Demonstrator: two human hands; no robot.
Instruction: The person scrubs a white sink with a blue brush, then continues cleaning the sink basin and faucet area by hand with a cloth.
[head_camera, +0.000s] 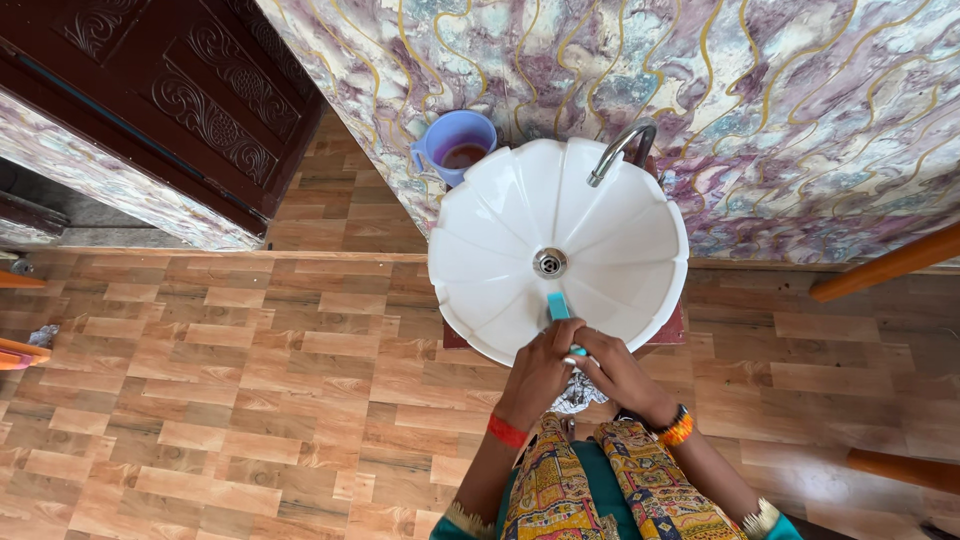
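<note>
Both hands together at near rim of white basin (600, 240) — left hand (538, 372) & right hand (612, 370) clamped on teal scrubber (558, 306). Purple mug (455, 145) sits far left, by the tap (618, 150).

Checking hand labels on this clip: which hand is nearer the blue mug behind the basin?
Left. The left hand is at the basin's near rim, on the blue mug's side; the right hand sits beside it, farther from the mug.
</note>
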